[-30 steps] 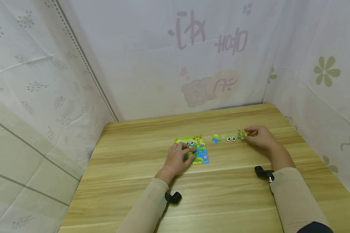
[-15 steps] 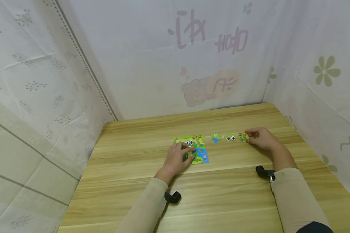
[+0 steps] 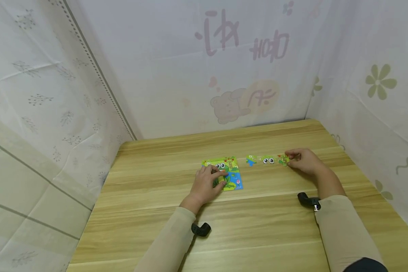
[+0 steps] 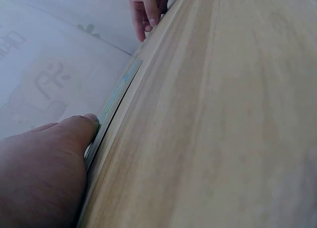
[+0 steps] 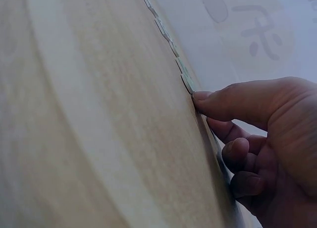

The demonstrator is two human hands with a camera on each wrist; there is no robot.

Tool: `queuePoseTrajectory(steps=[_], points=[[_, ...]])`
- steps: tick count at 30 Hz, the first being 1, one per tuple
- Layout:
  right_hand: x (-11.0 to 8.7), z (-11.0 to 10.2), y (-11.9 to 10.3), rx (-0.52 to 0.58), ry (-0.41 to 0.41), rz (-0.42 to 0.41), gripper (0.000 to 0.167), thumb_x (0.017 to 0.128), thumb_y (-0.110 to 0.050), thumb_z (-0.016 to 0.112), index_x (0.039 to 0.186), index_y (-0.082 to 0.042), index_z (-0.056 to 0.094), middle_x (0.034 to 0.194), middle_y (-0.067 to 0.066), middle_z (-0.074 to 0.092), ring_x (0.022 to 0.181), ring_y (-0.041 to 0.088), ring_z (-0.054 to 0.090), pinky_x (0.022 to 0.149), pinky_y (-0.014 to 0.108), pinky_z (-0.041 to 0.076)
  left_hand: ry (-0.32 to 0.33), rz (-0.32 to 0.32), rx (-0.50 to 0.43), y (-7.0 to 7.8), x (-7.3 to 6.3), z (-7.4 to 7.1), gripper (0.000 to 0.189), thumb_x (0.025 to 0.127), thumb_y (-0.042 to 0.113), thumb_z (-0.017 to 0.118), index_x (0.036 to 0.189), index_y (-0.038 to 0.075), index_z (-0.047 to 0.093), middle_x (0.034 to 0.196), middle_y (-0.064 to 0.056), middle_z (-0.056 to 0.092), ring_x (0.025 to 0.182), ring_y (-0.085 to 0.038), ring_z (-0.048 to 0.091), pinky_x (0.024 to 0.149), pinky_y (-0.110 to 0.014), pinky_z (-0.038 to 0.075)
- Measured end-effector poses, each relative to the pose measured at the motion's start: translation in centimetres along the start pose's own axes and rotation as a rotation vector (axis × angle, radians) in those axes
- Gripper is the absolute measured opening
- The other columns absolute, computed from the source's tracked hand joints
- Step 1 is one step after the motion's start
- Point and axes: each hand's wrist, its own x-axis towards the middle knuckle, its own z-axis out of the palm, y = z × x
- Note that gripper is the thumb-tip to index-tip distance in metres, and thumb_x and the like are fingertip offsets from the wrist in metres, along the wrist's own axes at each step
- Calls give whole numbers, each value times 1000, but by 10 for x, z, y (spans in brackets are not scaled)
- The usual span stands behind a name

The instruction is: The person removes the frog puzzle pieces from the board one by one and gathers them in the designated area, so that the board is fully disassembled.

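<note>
A square frog puzzle (image 3: 236, 177) in green and blue lies on the table, partly covered by my left hand (image 3: 205, 185). That hand rests on it with the thumb and fingers spread over its middle. To the puzzle's right, loose pieces form a row: a green and blue piece (image 3: 251, 160), a piece with two eyes (image 3: 268, 160) and a tree piece (image 3: 283, 159) with red spots. My right hand (image 3: 304, 162) pinches the tree piece at its right edge between thumb and fingers. The right wrist view shows the thumb (image 5: 210, 103) at the end of the row, other fingers curled below.
The wooden table (image 3: 149, 226) has its far edge close behind the row of pieces. Printed curtains (image 3: 170, 68) hang behind and at both sides. A black wrist camera mount (image 3: 201, 229) sits at the left wrist, another mount (image 3: 307, 200) at the right.
My right hand has shifted slightly right, and the tree piece in it has turned and now lies level beside the eye piece. The left hand stays on the puzzle.
</note>
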Motion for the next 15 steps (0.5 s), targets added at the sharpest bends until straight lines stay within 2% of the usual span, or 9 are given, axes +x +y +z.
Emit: queuePoseTrajectory(steps=[9,15], points=[[-1,0,0,8,-11,-2,49,98,-14,73,142,2,60,120,19,64,94,26,54,80,36,48,-8,-5,-9,-2,-1,0,34,104,45,64,136,34,71,133,1,55,113,-21,50,97,-43,44],[-2,0,-1,27,-13,1,49,97,-14,75,142,3,61,120,19,63,90,24,53,74,32,47,5,5,-17,-2,-1,-1,32,105,42,63,134,32,73,132,1,56,111,-21,51,95,-43,44]])
